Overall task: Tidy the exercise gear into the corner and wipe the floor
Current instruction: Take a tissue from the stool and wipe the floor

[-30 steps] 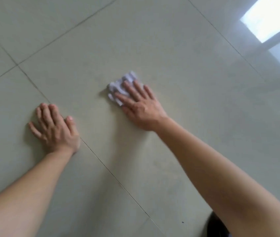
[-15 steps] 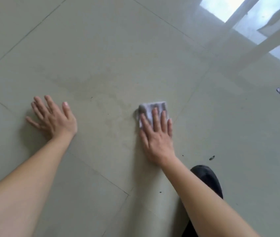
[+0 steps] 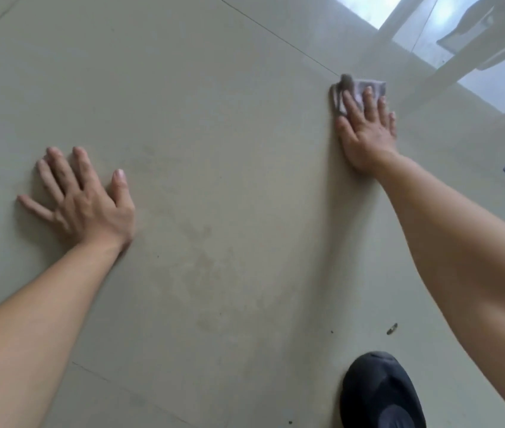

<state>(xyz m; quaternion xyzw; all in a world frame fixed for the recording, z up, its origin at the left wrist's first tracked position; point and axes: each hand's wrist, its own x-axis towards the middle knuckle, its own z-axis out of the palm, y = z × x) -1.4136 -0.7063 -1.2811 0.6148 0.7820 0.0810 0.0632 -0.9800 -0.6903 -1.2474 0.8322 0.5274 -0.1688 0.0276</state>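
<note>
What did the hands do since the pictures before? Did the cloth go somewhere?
The right hand slid the cloth across the floor, away from the left hand, toward the bright reflection. A dark shoe came into view. Nothing was grabbed or dropped: the right fingers still press flat on the cloth, and the left hand still rests spread on the floor.
</note>
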